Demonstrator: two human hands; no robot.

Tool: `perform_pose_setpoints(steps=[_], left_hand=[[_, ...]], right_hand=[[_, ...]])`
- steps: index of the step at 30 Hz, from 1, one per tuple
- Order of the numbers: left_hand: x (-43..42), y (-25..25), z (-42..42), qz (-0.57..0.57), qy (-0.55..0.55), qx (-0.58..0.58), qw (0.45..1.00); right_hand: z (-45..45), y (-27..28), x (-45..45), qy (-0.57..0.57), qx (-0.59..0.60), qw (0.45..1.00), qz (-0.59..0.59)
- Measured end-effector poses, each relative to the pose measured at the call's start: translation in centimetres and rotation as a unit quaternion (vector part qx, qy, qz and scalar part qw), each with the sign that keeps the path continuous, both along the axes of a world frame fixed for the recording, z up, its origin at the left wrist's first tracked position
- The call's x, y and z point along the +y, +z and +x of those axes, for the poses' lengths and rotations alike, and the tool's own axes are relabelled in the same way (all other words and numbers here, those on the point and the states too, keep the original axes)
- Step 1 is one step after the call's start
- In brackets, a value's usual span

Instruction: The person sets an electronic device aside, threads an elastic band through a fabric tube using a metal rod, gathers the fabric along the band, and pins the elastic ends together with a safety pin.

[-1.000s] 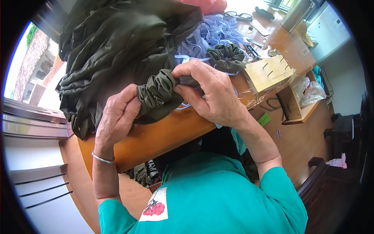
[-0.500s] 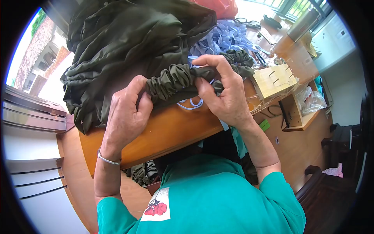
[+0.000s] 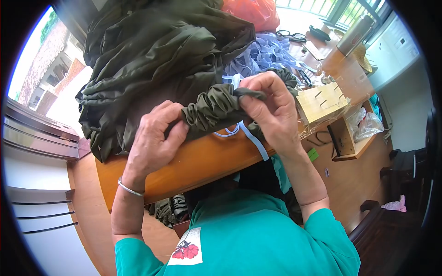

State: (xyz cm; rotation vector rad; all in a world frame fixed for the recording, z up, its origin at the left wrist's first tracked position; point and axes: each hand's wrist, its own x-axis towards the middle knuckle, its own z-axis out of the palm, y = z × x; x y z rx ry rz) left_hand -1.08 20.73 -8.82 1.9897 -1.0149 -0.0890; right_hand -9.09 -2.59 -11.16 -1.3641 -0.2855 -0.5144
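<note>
Dark cloth heap (image 3: 152, 69) on wooden table (image 3: 202, 156)

One left hand (image 3: 156, 135), one right hand (image 3: 272, 110), one held green band (image 3: 209, 109)
One silver bracelet (image 3: 130, 188), one green cloth heap (image 3: 147, 69), one blue strap pile (image 3: 262, 55), one red bag (image 3: 253, 13), one pair of glasses (image 3: 296, 38), one metal flask (image 3: 355, 37), one yellow block (image 3: 320, 102).

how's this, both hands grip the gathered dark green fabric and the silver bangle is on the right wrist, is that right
Wrong side: the head view shows the silver bangle on the left wrist. The left hand and right hand do both grip the gathered dark green fabric.
</note>
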Motion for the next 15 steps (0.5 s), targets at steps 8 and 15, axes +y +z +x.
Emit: perform_pose_setpoints(steps=[8,15], left_hand=[[0.9,-0.3,1.1,-0.075,-0.122,0.144,0.979],[0.3,0.5,0.1,0.010,-0.074,0.088,0.993]], right_hand=[[-1.7,-1.5,-2.7,0.071,0.043,0.987,0.134],[-2.2,1.4,-1.3,-0.071,-0.011,0.963,-0.261]])
